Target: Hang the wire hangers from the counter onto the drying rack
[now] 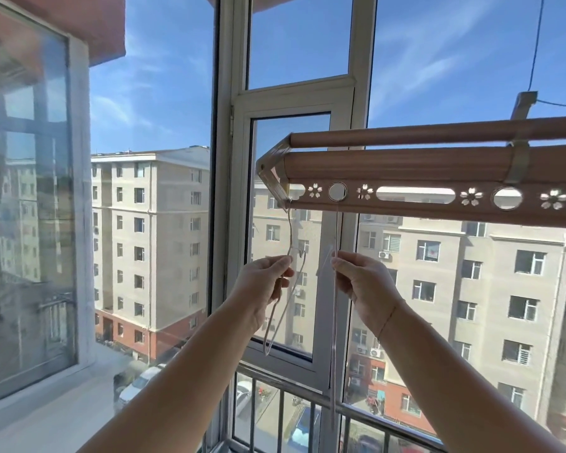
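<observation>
Hands reach up in the middle of the frame. The left hand (262,282) pinches the first wire hanger (290,230). Its hook touches the left end of the drying rack (438,165). The right hand (363,282) pinches the second wire hanger (333,371), which hangs from a round hole in the rack. Tall buildings (151,243) show through the window (229,223).

The drying rack (438,165) hangs overhead. It has two tan tubes side by side, joined at the left end by an angled bracket. Under the nearer tube runs a flat strip pierced with round holes, long slots and flower cut-outs. The right wire hanger (333,354) hooks through the leftmost round hole. The left wire hanger (289,230) hooks at the strip's left end.
</observation>
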Demonstrator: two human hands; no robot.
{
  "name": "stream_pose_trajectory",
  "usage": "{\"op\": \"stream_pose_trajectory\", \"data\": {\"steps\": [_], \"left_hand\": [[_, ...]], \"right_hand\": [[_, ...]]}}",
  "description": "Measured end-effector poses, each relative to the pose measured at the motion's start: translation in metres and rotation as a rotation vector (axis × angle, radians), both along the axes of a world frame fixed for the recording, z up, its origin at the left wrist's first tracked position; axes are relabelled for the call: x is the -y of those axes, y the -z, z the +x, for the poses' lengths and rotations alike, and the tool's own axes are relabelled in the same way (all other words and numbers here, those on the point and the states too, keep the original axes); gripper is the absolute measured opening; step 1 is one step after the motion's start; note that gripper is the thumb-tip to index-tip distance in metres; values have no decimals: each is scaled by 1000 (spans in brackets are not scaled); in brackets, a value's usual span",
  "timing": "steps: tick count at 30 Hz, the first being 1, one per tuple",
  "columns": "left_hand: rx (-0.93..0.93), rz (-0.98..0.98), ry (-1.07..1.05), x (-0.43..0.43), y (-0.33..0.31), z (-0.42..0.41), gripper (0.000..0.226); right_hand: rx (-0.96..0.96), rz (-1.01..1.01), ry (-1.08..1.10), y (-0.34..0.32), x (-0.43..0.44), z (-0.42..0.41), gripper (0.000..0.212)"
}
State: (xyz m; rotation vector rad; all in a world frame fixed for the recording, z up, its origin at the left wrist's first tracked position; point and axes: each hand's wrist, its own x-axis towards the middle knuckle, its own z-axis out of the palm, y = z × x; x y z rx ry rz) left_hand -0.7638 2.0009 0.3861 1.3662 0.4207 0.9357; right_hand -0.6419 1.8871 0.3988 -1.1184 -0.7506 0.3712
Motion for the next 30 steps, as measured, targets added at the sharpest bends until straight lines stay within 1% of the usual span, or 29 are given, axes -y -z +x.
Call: {"op": "stream_pose_trajectory", "data": {"steps": [3, 6, 9, 12, 14, 15, 17, 22, 27, 30], "left_hand": [[11, -4, -2, 0, 1, -3, 11], [17, -7, 15, 1, 6, -9, 16], [50, -45, 30, -5, 21, -24, 25], [83, -126, -21, -18, 48, -45, 26], [68, -200, -69, -25, 73, -57, 25], [47, -229, -82, -27, 87, -60, 24], [-19, -265, -100, -20, 117, -61, 24], [-109, -320, -69, 27, 164, -40, 17], [-112, -312, 14, 89, 175, -1, 18], [-129, -274, 84, 139, 176, 23, 18]], "right_hand": [[-5, -1, -6, 0, 1, -3, 14], [-11, 6, -29, 1, 5, -7, 7], [19, -7, -47, 7, 14, -8, 13], [60, -36, -17, 22, 24, -2, 9], [69, -42, 1, 36, 33, 3, 6], [79, -54, 6, 44, 39, 6, 7], [98, -95, 16, 62, 53, 11, 18], [113, -130, 14, 97, 101, 21, 31], [138, -146, 50, 122, 163, 37, 32], [133, -147, 68, 138, 210, 49, 35]]}}
